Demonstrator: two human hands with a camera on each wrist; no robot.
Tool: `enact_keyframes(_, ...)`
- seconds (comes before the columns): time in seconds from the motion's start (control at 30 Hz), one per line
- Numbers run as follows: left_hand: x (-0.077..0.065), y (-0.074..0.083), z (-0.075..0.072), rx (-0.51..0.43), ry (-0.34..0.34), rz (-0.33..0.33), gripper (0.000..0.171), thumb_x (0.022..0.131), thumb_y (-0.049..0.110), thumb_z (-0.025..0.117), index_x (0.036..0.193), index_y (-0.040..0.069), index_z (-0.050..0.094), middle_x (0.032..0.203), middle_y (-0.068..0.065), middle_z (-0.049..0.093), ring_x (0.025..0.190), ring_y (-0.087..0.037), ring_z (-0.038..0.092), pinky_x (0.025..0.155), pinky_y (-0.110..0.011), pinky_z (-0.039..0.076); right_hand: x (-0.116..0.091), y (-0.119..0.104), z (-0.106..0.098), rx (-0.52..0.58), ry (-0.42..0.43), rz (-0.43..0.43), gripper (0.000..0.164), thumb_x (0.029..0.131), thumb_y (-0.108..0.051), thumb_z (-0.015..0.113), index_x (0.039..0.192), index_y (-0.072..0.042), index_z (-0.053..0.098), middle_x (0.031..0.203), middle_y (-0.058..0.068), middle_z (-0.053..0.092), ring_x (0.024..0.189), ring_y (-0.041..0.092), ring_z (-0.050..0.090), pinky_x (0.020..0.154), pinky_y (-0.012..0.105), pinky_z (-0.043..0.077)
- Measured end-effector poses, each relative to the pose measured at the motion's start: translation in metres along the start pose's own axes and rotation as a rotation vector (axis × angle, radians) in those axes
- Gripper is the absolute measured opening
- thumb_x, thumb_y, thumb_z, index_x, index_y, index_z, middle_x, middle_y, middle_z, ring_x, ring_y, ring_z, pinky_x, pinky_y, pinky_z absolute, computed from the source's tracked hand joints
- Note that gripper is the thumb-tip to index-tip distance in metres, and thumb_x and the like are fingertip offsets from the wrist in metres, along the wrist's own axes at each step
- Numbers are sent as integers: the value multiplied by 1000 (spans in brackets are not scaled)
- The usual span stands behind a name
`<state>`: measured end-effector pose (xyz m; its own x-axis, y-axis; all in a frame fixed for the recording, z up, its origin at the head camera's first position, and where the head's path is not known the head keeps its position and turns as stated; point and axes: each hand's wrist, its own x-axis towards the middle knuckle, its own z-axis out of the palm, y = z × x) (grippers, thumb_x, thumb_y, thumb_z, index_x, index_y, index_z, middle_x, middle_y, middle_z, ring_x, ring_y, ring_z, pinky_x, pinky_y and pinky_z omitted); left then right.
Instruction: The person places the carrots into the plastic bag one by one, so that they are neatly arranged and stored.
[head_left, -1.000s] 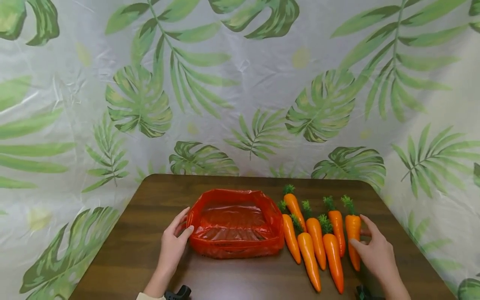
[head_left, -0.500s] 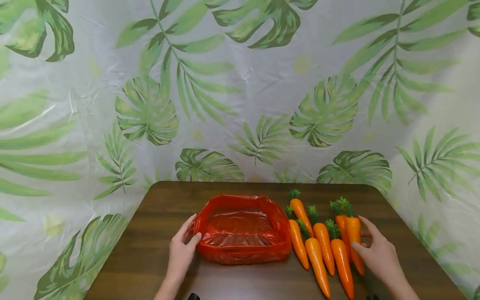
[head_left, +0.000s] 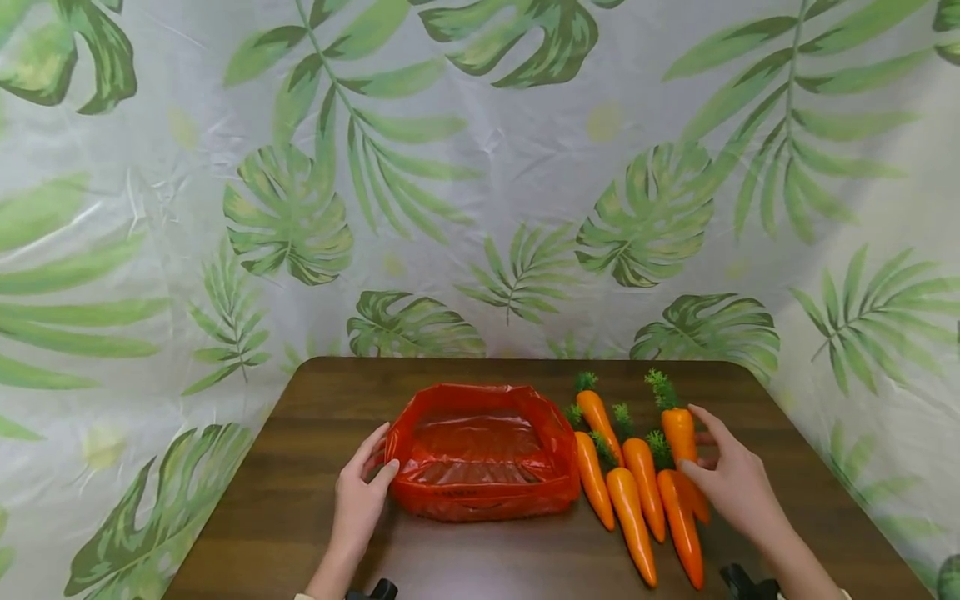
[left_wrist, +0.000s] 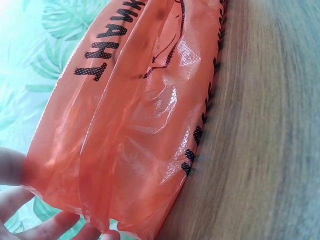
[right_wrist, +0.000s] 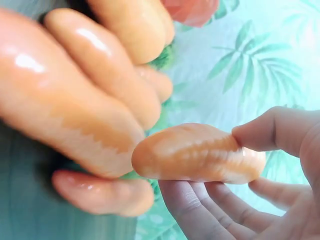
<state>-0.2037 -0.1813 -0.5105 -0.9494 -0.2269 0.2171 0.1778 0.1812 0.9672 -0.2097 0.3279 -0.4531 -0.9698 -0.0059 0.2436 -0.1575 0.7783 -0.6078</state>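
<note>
Right fingers [right_wrist: 182,200] hold one carrot [right_wrist: 192,152]; left [head_left: 369,446], one bag [head_left: 483,500].

Room of unclear kind: leaf-print sheeting [head_left: 480,192] behind a wood-grain table [head_left: 465,554].

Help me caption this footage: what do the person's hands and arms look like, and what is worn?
The left hand and right hand are bare, with no gloves or rings visible. Pale edges of the left sleeve and right sleeve just show in the head view. A black left wrist piece and black right wrist piece are partly cut off.
</note>
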Motion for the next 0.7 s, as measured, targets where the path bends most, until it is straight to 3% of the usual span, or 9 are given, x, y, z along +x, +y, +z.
enact_keyframes(0.3, 0, 1, 1, -11, -6, -3, 54, 94, 1, 69, 143, 21, 59, 141, -12, 58, 121, -33, 59, 86, -26, 55, 6, -19, -1, 56, -29, -13, 83, 89, -15, 74, 159, -25, 29, 126, 27, 61, 89, 28, 69, 59, 33, 55)
enact_keyframes(0.57, -2, 3, 0, -2, -8, -17, 54, 93, 1, 69, 142, 21, 59, 141, -12, 58, 122, -33, 59, 89, -28, 55, 11, -33, 4, 57, -48, -59, 82, 89, -15, 75, 158, -25, 32, 124, 25, 62, 89, 28, 69, 61, 37, 57)
enact_keyframes(0.7, -6, 24, -1, -1, -17, -34, 53, 94, 1, 68, 143, 16, 58, 141, -16, 57, 122, -37, 58, 89, -33, 56, 17, -44, 6, 58, -50, -81, 82, 88, -12, 74, 158, -27, 32, 124, 22, 62, 87, 25, 68, 60, 34, 55)
